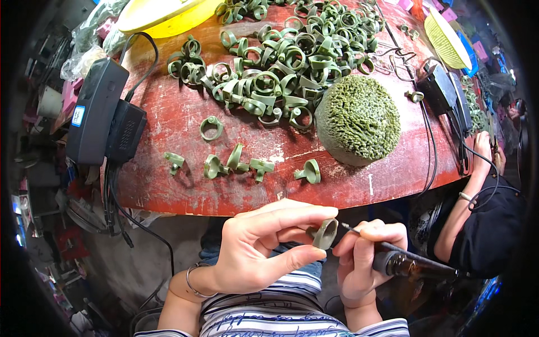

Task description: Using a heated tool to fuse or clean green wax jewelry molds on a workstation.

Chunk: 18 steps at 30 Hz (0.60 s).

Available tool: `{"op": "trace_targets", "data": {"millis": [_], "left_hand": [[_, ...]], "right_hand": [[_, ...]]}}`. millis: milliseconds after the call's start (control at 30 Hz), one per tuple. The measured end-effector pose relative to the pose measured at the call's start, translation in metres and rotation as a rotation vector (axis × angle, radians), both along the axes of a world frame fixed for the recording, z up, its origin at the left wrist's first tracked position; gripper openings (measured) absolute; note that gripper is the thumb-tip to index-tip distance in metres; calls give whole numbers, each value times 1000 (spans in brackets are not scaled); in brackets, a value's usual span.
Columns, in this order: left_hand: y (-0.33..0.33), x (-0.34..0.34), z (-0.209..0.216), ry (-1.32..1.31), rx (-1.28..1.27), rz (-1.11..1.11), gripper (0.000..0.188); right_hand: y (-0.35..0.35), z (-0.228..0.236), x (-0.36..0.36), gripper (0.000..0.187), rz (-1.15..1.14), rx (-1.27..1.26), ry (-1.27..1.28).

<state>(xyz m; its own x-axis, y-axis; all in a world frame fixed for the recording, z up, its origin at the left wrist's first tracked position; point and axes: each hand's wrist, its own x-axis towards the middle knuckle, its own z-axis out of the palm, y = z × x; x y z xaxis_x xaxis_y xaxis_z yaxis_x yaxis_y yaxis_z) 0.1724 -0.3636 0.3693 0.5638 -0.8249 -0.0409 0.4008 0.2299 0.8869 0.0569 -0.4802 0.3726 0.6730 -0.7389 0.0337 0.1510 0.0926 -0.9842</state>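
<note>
My left hand [264,241] pinches a single dull-green ring [325,233] between thumb and fingers, just in front of the table's near edge. A pen-shaped tool [404,257] with a thin pointed tip and a dark handle rests in the closed fingers of my right hand [368,253]. Its tip points at the ring from the right; whether the two touch, I cannot tell. Beyond my hands, several similar loose rings [237,159] lie in a rough row on the red table [168,112]. Behind them spreads a big pile of green rings [281,62].
A rough-topped green block [362,121] stands right of the pile. Black boxes with cables flank the table, one on the left [95,109], another on the right [441,90]. A yellow basin [168,22] sits at the back left. Another person's arm [469,194] is at the right.
</note>
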Motion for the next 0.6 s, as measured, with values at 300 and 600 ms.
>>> {"op": "trace_targets", "data": {"millis": [300,600], "left_hand": [[3,-7,4,-392,112,130,43],[-1,-18,8,-22,22,205,22]], "right_hand": [[5,-4,-8,17,96,-122,-16],[8,1,-12,15,84,-63,20]]}}
